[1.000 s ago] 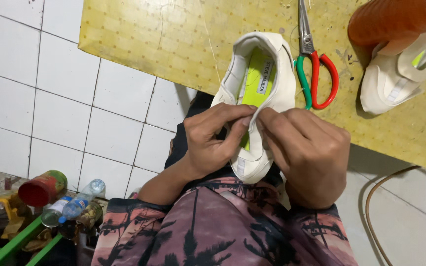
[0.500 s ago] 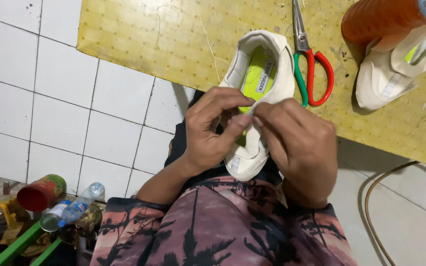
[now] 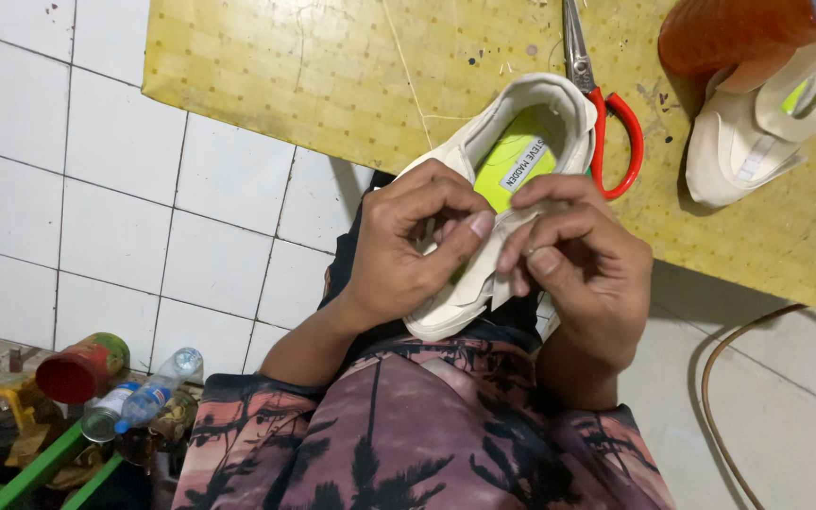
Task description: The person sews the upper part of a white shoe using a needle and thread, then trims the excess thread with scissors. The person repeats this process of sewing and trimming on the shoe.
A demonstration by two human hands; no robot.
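Note:
A cream-white shoe point(image 3: 542, 106) with a bright yellow-green insole point(image 3: 512, 162) rests on my lap, its heel end over the edge of a yellow patterned mat point(image 3: 314, 76). My left hand point(image 3: 408, 250) grips the shoe's side from the left, thumb and forefinger pinched near the opening. My right hand point(image 3: 578, 264) holds the other side, fingertips pinching the upper's edge close to the left fingers. A thin thread point(image 3: 408, 71) runs from the shoe up across the mat. The toe end is hidden under my hands.
Red-handled scissors point(image 3: 606, 113) lie on the mat beside the shoe. A second white shoe point(image 3: 739, 142) and an orange object point(image 3: 729, 33) sit at the top right. A red can point(image 3: 77, 368), a plastic bottle point(image 3: 158, 387) and clutter are at the lower left. A brown cord point(image 3: 720, 378) curves over the white tiles.
The shoe has shifted a little toward the upper right of the view. Both hands' fingertips have drawn closer together at the shoe's opening.

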